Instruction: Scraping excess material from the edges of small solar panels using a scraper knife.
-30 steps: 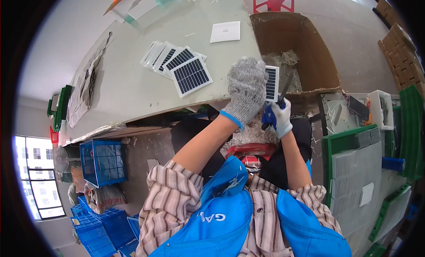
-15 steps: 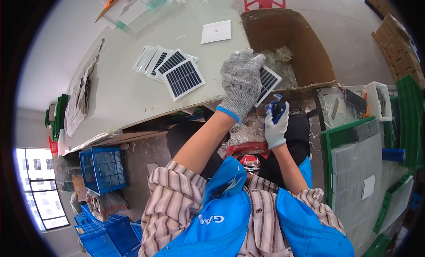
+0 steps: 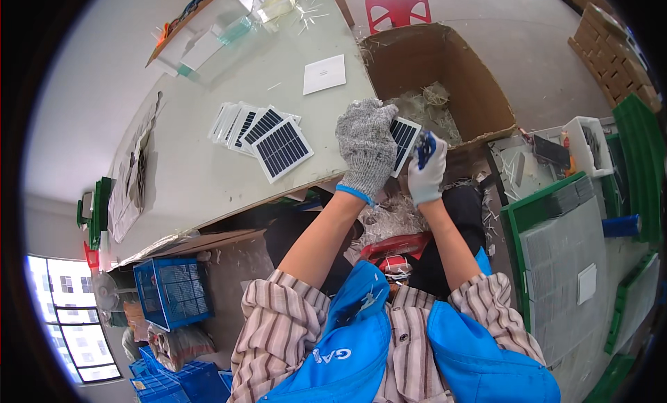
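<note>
My left hand, in a grey knit glove with a blue cuff, is closed on a small solar panel at the table's right edge. The panel has dark cells and a white border; the glove covers its left part. Close to its right edge is my right hand, in a white glove with blue on the fingers. It is closed round a small dark-handled tool, whose tip I cannot make out. Left of my hands, several more solar panels lie in an overlapping fan on the pale table.
An open cardboard box with clear scraps stands beyond my hands. A white card lies on the table. Trimmings are heaped below my hands. To the right is a green tray of stacked sheets; blue crates stand lower left.
My right hand has moved up to the right edge of the held panel, bringing the tool with it. My left hand and the panel sit slightly lower and further left in view, which has shifted.
</note>
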The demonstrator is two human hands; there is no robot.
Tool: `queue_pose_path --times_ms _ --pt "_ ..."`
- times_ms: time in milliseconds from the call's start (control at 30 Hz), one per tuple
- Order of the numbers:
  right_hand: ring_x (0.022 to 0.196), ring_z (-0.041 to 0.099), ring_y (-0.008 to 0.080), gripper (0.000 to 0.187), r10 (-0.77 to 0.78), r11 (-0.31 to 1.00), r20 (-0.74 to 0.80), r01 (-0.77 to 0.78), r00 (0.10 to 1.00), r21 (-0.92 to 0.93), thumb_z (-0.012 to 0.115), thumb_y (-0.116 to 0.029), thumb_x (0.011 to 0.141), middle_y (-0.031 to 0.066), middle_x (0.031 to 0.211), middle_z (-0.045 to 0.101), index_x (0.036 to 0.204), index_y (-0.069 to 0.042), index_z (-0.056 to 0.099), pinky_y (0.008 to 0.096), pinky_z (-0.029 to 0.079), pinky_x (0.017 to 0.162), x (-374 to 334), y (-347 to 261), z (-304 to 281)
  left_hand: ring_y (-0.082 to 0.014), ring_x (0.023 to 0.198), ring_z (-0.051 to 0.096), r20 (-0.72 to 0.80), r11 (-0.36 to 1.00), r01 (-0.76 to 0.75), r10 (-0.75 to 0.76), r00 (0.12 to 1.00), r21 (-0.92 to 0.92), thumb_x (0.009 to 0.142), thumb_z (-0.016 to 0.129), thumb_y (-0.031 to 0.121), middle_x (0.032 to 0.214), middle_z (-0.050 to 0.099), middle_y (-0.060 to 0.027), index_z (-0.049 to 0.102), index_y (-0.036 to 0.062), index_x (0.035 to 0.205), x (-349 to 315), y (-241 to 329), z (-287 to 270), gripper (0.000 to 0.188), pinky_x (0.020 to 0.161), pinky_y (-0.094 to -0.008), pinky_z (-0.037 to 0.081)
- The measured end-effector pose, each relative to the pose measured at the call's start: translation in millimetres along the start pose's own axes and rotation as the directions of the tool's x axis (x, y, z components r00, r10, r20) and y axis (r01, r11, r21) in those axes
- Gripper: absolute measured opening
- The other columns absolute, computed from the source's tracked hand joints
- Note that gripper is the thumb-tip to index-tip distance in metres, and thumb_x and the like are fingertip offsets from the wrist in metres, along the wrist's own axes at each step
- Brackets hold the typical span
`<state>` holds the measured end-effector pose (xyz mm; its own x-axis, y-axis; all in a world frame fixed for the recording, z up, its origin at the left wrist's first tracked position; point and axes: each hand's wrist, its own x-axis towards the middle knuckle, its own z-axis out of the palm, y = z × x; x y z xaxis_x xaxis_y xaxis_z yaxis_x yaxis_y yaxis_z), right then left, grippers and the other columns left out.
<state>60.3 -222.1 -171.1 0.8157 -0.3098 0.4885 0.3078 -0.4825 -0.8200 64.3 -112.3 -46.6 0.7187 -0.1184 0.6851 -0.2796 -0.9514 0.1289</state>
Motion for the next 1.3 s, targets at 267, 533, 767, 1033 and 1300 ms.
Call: queue_pose_path --times_ms 267,533,767,1033,1300 --pt "0.067 0.060 0.0108 0.019 0.381 0.706 0.381 -0.531 0.842 0.469 0.067 -0.010 0.083 0.0019 0.077 0.062 0.098 -0.003 0.057 0.0256 0.049 0.064 36 13 -10 -0.0285 0.094 0.057 0.132 0.954 -0.222 0.251 0.959 -0.202 0.079 0.062 0.019 0.097 0.063 -0.0090 0.068 0.0114 0.099 13 -8 -11 0.022 0.083 -0.0416 0.044" --pt "0.070 0.057 0.0056 0.014 0.132 0.645 0.647 -0.560 0.751 0.520 0.066 -0.009 0.082 0.0015 0.079 0.065 0.092 0.001 0.065 0.0223 0.048 0.065 -30 -17 -38 -0.0290 0.090 0.057 0.168 0.988 -0.080 0.057 0.984 0.133 0.079 0.060 0.019 0.092 0.059 -0.0115 0.062 0.0080 0.095 -17 -2 -29 0.020 0.079 -0.0424 0.045" --pt "0.044 0.056 0.0113 0.018 0.259 0.750 0.571 -0.535 0.779 0.389 0.069 -0.020 0.081 0.0033 0.061 0.059 0.080 -0.003 0.064 0.0265 0.046 0.039 -6 -35 -87 -0.0333 0.090 0.054 0.142 0.992 -0.092 0.104 0.984 -0.088 0.074 0.055 0.011 0.095 0.057 -0.0141 0.061 0.0081 0.104 -7 -3 -25 0.030 0.076 -0.0443 0.043" --pt "0.059 0.052 0.0049 0.033 0.620 0.745 0.311 -0.665 0.720 0.051 0.074 -0.036 0.080 -0.0018 0.066 0.058 0.086 -0.006 0.063 0.0247 0.044 0.054 -60 -20 -241 -0.0328 0.091 0.056 0.072 0.969 -0.127 0.145 0.987 -0.211 0.085 0.052 0.005 0.095 0.060 -0.0142 0.060 0.0044 0.099 -11 -11 -20 0.017 0.084 -0.0415 0.044" --pt "0.073 0.068 0.0256 0.039 0.996 0.054 -0.012 -0.685 0.092 -0.727 0.059 -0.041 0.077 0.0129 0.078 0.069 0.094 -0.007 0.068 0.0373 0.054 0.068 -253 -23 -410 -0.0321 0.085 0.055 0.133 0.952 -0.108 0.151 0.980 -0.286 0.085 0.052 0.007 0.089 0.058 -0.0132 0.059 0.0041 0.092 -5 -10 -37 0.010 0.078 -0.0418 0.044"
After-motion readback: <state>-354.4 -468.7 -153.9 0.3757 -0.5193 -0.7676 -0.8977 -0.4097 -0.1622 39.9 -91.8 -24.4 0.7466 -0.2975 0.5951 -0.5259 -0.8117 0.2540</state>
